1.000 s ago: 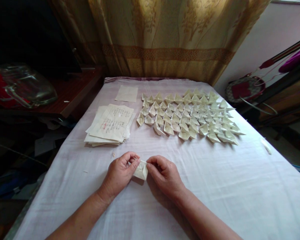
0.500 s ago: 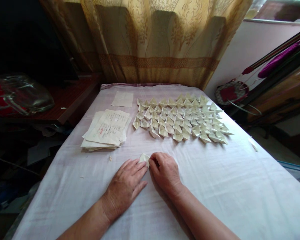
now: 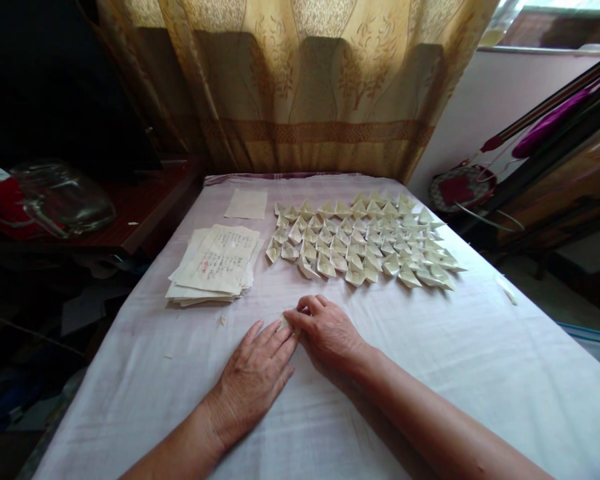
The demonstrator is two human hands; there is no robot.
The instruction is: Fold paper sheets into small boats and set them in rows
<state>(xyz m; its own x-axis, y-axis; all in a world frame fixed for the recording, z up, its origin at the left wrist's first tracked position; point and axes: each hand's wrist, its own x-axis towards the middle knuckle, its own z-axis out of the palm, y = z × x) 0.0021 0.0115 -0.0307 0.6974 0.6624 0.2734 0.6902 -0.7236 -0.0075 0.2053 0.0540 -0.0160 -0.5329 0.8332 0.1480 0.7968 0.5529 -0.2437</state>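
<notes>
Pressing the small folded paper (image 3: 283, 324) onto the near middle of the white cloth (image 3: 410, 360) with a flattened left hand (image 3: 254, 370); touching it with a curled right hand (image 3: 331, 332), impossible to tell whether pinching. Outward, at far left, a glass jar (image 3: 65, 197), contents indistinct. Showing less paper beyond the fingertips than half a second ago.
</notes>
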